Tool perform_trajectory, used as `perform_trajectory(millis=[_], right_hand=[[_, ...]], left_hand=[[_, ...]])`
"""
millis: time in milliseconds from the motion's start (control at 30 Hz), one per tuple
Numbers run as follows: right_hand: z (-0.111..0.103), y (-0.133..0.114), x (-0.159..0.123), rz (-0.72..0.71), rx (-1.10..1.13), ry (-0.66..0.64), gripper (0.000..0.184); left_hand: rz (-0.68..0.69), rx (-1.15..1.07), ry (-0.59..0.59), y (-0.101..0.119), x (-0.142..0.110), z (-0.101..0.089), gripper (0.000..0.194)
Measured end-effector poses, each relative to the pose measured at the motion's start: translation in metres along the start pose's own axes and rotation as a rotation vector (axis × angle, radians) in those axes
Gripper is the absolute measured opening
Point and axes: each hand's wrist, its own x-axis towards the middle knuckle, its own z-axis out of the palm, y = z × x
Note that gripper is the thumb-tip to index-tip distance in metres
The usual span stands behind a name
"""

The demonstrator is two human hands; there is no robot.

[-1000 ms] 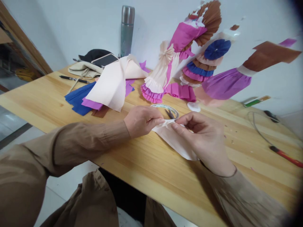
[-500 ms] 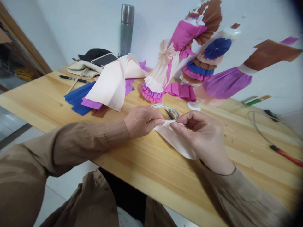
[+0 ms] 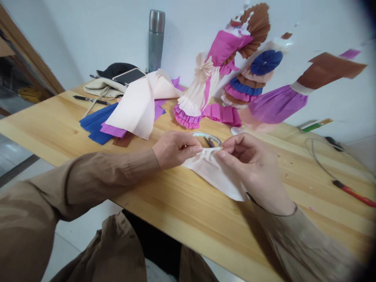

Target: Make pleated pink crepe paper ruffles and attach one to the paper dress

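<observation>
Between my hands a piece of white crepe paper [image 3: 221, 176] hangs over the table, its upper edge gathered into small folds. My left hand [image 3: 176, 149] pinches that edge at its left end between thumb and forefinger. Further right along the same edge, my right hand [image 3: 249, 166] pinches the paper with thumb and fingertips and hides part of it. Just behind the gathered edge lies a roll of tape [image 3: 216, 138], with dark scissors tips [image 3: 209, 141] showing inside its ring.
Blue paper [image 3: 98, 121] and a large cream sheet [image 3: 133, 107] lie at the left by a pen [image 3: 88, 99]. A thermos [image 3: 156, 41] stands by the wall. Dolls in crepe-paper dresses [image 3: 190, 98] stand behind my hands. A red-handled tool with a cord [image 3: 354, 194] lies at the right.
My hands have moved slightly apart along the paper's top edge, and more of the gathered strip shows between them. The view has shifted a little.
</observation>
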Motion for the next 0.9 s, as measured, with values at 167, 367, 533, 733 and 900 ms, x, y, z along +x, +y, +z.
perform_trajectory(millis=[167,367,533,733,900], right_hand=[[-0.005,-0.001,0.002,-0.019,-0.066,0.032,0.016],[-0.008,0.002,0.003,0.028,-0.122,-0.043,0.02],[-0.004,-0.002,-0.001,0.028,-0.106,-0.039,0.019],[0.002,-0.004,-0.006,-0.027,-0.081,-0.034,0.008],[0.001,0.001,-0.005,-0.046,-0.12,0.023,0.005]], left_hand=[[-0.029,-0.014,0.039,0.001,0.001,0.0,0.031],[0.016,0.044,0.062,-0.001,0.001,0.0,0.034],[0.076,0.103,0.075,-0.002,0.0,0.001,0.035],[0.1,0.166,0.05,-0.002,-0.001,0.001,0.038],[0.111,0.16,0.049,-0.003,-0.001,0.001,0.04]])
